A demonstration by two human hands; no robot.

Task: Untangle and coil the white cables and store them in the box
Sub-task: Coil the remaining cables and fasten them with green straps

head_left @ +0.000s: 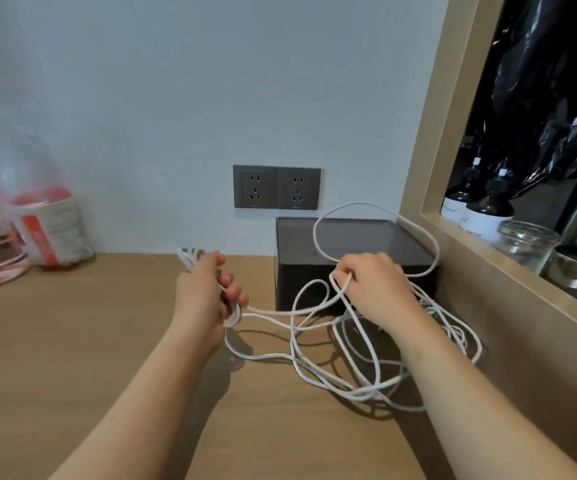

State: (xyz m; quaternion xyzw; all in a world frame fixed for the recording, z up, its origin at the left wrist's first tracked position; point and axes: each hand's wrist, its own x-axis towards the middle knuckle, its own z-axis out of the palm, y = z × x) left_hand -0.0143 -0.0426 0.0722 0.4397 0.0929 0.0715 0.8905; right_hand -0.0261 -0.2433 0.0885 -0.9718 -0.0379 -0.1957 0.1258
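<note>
The desk carries it all. The dark box stands just beyond the right grip, against the wall. Its top looks shut from here, so I'd guess it needs opening before anything goes in.

The white cables lie in a loose tangle below and to the right of that grip. One big loop rises over the box behind it, and a couple of strands run across to the left grip.

Both grips are clenched on cable. The left is closed round a gathered bunch, whose ends poke out above it. The right has its fingers hooked round a strand or two, held up off the heap.

I'd judge the cable light, soft and fairly slick (it holds a curve but won't take a push), so tugging would only tighten the crossings. It's better taken hold of close beside the left grip's bunch, with slack fed through one loop at a time. The ends are likely the stiff bits that snag.
</note>
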